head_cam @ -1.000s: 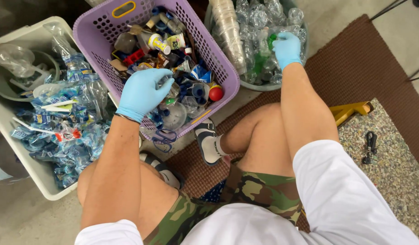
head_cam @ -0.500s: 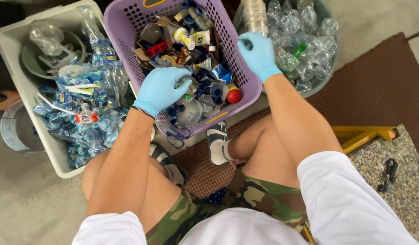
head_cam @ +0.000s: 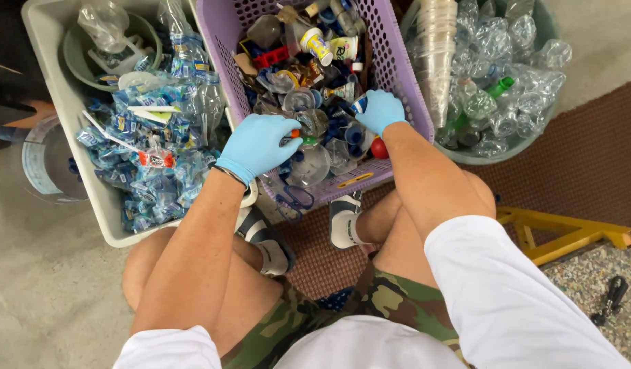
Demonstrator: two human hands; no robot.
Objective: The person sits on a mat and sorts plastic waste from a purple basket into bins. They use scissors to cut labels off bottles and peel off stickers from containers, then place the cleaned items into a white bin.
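Note:
A purple plastic basket point(head_cam: 397, 61) in front of my knees holds mixed small plastic waste: clear cups, bottle caps, little bottles and a red ball point(head_cam: 378, 148). Both my hands wear blue gloves and are inside it. My left hand point(head_cam: 256, 145) curls down over clear cups at the near left, its fingertips closed on a small item with an orange cap point(head_cam: 295, 134). My right hand point(head_cam: 378, 111) is at the near right, just above the red ball, pinching a small blue-and-white container point(head_cam: 360, 104).
A white bin point(head_cam: 52, 89) of crushed blue-labelled bottles stands on the left. A green tub point(head_cam: 493, 152) with clear bottles and stacked cups point(head_cam: 435, 55) stands on the right. Blue-handled scissors point(head_cam: 295, 199) lie by my feet. A yellow metal frame point(head_cam: 568, 236) sits on the brown mat.
My right hand came away from the green tub on the right and went down into the purple basket. My left hand sank lower among the clear cups. The view shifted closer.

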